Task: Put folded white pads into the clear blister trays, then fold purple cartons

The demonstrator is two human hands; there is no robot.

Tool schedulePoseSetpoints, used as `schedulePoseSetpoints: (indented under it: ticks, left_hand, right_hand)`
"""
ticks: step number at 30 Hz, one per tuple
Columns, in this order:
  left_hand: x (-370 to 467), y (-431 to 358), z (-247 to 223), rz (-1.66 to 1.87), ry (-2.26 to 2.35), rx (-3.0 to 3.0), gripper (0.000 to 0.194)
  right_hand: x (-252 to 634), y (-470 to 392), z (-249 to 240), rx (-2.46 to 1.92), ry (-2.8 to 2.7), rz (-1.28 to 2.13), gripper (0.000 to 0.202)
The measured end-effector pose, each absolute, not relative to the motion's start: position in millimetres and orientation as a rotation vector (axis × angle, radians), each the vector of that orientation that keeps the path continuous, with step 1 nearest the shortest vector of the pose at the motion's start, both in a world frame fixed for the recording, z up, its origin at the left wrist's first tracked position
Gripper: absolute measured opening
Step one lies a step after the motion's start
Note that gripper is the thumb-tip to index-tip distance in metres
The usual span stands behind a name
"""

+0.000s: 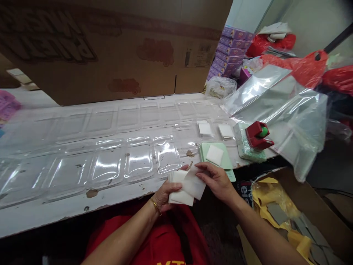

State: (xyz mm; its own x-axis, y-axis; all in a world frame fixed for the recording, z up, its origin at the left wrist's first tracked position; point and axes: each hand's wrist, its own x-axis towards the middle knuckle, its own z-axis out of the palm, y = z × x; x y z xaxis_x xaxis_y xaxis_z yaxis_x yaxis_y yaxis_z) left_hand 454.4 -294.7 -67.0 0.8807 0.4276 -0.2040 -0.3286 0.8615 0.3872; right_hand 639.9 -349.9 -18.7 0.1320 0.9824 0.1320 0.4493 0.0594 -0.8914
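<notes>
From over here I've got the left hand (pixel 165 193) pinching a stack of white sheets (pixel 180 198) by its left side (thumb on top), right hand (pixel 217 181) gripping a thin sheet (pixel 196 186) overlapping it, all by the tabletop's (pixel 116 193) front edge.

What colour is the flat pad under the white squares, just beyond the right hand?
Pale green; the pad shows best in the head view.

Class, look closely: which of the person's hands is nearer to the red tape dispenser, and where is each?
Right. The right hand is below and left of the red tape dispenser in the picture; the left hand is farther left, holding white squares.
</notes>
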Motion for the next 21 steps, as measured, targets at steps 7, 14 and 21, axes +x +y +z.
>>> schedulePoseSetpoints:
  ticks: [7, 14, 21]
  left_hand:
    - [447, -294, -75, 0.380, 0.306, 0.342, 0.069]
    - [447, -295, -74, 0.384, 0.352, 0.347, 0.069]
    - [449, -296, -69, 0.366, 0.349, 0.376, 0.070]
  right_hand:
    - [745, -318, -45, -1.686, -1.266, 0.743, 0.031]
    - [767, -315, -50, -1.951, -1.631, -0.074, 0.035]
    - [776, -334, -45, -1.989, -1.619, -0.182, 0.027]
